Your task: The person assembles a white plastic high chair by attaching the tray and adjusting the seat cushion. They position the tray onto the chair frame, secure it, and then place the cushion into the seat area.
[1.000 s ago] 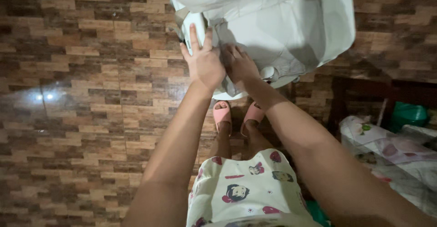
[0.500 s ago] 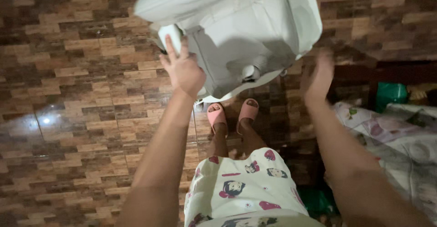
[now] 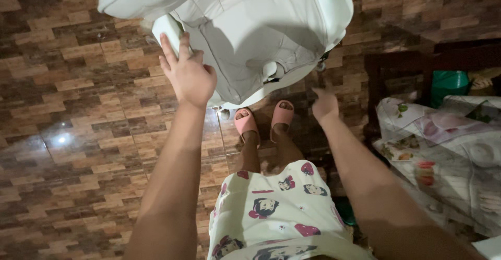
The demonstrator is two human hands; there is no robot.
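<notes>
A pale grey-white garment (image 3: 261, 30), like a jacket, hangs in the air in front of me at the top of the head view. My left hand (image 3: 187, 75) grips its left edge, fingers curled over the cloth. My right hand (image 3: 324, 103) is lowered and apart from the garment, fingers loosely spread and holding nothing. Below, my feet in pink slippers (image 3: 263, 122) stand on the brown brick-pattern tiled floor (image 3: 78, 135). I wear cream shorts with cartoon prints (image 3: 276, 213).
To the right stands a dark wooden chair or frame (image 3: 417, 67) with a green object (image 3: 448, 85) behind it. A surface covered by a floral plastic cloth (image 3: 443, 155) fills the lower right.
My right hand let go of the garment and dropped down to the right. My left hand keeps holding the cloth, which has swung a little.
</notes>
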